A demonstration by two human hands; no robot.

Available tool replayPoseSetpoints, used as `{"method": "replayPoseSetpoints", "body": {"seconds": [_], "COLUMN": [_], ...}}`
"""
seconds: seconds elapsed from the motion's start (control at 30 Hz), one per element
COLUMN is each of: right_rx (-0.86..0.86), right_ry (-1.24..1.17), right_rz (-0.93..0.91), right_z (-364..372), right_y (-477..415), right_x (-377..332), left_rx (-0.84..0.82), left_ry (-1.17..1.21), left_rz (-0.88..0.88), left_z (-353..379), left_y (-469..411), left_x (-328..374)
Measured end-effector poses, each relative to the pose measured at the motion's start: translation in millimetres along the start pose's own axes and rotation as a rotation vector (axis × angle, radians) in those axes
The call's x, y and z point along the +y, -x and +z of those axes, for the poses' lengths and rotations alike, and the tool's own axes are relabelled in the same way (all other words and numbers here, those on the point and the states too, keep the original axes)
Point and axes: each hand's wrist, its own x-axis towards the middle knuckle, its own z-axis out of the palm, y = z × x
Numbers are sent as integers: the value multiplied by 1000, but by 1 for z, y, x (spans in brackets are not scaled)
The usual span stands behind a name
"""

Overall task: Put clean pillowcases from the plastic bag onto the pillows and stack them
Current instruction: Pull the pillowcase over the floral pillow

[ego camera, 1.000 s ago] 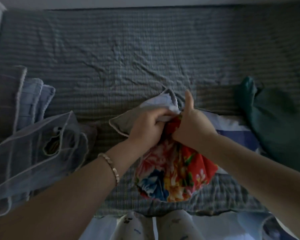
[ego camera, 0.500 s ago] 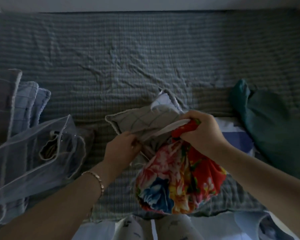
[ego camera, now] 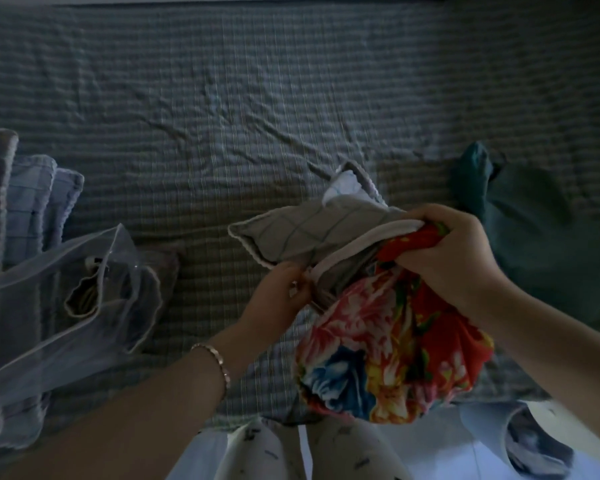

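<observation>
Down at the near edge of the bed (ego camera: 222, 98), your right hand (ego camera: 454, 258) had its fingers (ego camera: 413, 263) clamped round the floral pillow (ego camera: 388, 358) top. Your left hand (ego camera: 278, 299) pinched the grey pillowcase (ego camera: 309, 237) hem. The plastic bag (ego camera: 49, 323) lay off left.

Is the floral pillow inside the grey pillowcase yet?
Mostly out: the right hand holds one end of the pillow at the pillowcase opening.
</observation>
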Motion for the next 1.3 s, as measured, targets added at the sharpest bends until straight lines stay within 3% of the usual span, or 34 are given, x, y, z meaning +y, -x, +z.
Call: {"method": "replayPoseSetpoints", "body": {"seconds": [0.07, 0.2, 0.33, 0.4, 0.47, 0.57, 0.7, 0.8, 1.0, 1.07, 1.2, 1.3], "right_rx": [23, 12, 51, 99, 151, 240, 297, 259, 109, 60, 70, 78], "right_ry": [2, 49, 54, 51, 41, 46, 46, 42, -21, -50, -175, -191], "right_rz": [41, 64, 61, 24, -26, -129, -201, -80, 448, 544, 605, 597], "right_z": [-5, -6, 6, 16, 23, 19, 11, 24, 81, 91, 91, 86], "right_y": [-1, -1, -20, -40, -59, -83, -98, -103, -92, -85, -83, -85], "right_x": [7, 13, 2, -11, -27, -55, -80, -59, 42, 58, 67, 64], "left_rx": [45, -38, -130, -56, 27, 89, 175, 198, 157, 92, 130, 103], "left_ry": [8, 250, 148, 109, 225, 296, 178, -43, -380, -499, -928, -1090], "left_rz": [52, -199, -219, -228, -290, -229, -205, -334, -582, -479, 117, 357], "left_z": [-5, -11, -28, -46, -64, -80, -79, -57, -8, -7, -10, -15], "left_y": [10, 26, 27, 16, 5, -5, -12, -15, 4, 9, 19, 7], "left_x": [0, 3, -6, -9, -9, -5, -8, -18, -47, -61, -94, -91]}}
